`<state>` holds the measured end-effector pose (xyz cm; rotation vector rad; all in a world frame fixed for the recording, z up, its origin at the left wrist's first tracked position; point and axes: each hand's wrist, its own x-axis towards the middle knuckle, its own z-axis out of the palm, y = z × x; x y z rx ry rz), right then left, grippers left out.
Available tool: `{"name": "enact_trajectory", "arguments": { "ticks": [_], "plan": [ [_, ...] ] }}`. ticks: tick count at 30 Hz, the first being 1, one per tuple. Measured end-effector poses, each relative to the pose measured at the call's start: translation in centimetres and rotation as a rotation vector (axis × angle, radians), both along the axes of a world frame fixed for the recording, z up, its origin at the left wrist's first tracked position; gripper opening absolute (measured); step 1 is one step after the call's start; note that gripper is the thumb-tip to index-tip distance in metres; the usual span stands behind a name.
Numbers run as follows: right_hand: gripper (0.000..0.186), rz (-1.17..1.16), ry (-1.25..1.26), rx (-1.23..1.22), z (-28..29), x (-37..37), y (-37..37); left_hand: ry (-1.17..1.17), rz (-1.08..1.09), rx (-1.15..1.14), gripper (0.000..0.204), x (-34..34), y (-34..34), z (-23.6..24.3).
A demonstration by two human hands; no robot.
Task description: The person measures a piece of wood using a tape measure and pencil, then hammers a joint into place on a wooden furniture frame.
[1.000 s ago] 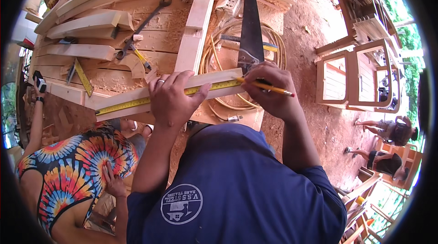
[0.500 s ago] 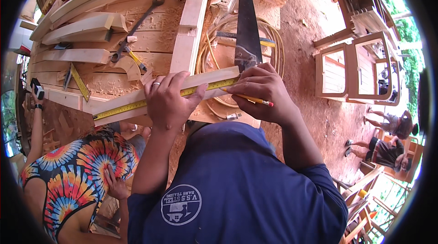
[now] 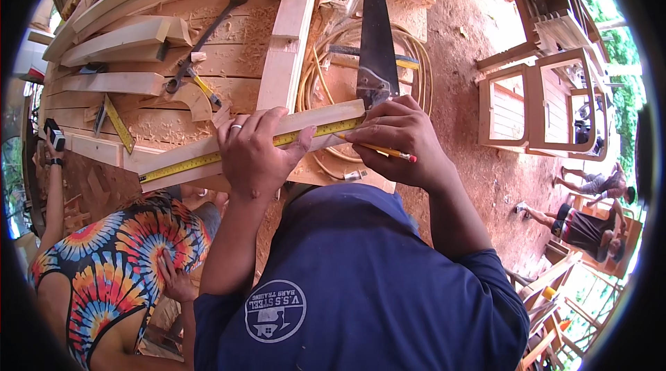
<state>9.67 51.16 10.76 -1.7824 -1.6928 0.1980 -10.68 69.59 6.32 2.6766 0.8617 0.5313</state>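
Note:
My left hand (image 3: pixel 258 152), with a ring on one finger, is closed over a long pale wooden piece (image 3: pixel 322 116), its thumb on the yellow measuring tape (image 3: pixel 184 166). The tape lies stretched along the wood, its far left end near the wood's left end. In my right hand (image 3: pixel 402 136) is a yellow pencil (image 3: pixel 390 152), its eraser end pointing right and its tip at the wood beside the tape. My right fingers hide the tape's right end. Just beyond that hand lies a handsaw (image 3: pixel 377 38) with a dark blade.
On the shaving-strewn workbench (image 3: pixel 236 52) lie a large wrench (image 3: pixel 208 41), a yellow-handled tool (image 3: pixel 207 90), a square (image 3: pixel 120 124) and curved timbers (image 3: pixel 125 38). A coiled hose (image 3: pixel 424 72) lies under the saw. A co-worker (image 3: pixel 132 253) is close at left; wooden frames (image 3: pixel 531 104) stand right.
My hands, the pencil and the tape keep nearly the same places on the wood. The view shifts very slightly, and the people in the far right background have changed posture.

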Motion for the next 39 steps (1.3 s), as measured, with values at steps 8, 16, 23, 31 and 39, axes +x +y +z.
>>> {"name": "enact_trajectory", "arguments": {
  "ticks": [8, 16, 23, 31, 39],
  "plan": [
    [0.027, 0.002, -0.018, 0.019, -0.03, 0.02, 0.13, 0.001, -0.002, 0.012, 0.058, 0.05, 0.05, -0.10],
    [0.027, 0.010, -0.008, 0.019, -0.06, 0.15, 0.12, -0.005, -0.004, 0.006, 0.057, 0.08, 0.08, -0.11],
    [0.025, 0.012, -0.010, 0.027, -0.03, 0.11, 0.18, 0.001, -0.003, 0.004, 0.058, 0.07, 0.12, -0.06],
    [0.025, 0.009, -0.020, 0.037, -0.13, 0.12, 0.20, -0.005, -0.011, -0.004, 0.058, 0.14, 0.15, 0.07],
    [0.025, 0.011, -0.023, 0.037, -0.04, 0.14, 0.23, -0.010, -0.014, -0.017, 0.058, 0.21, 0.12, 0.23]
  ]
}}
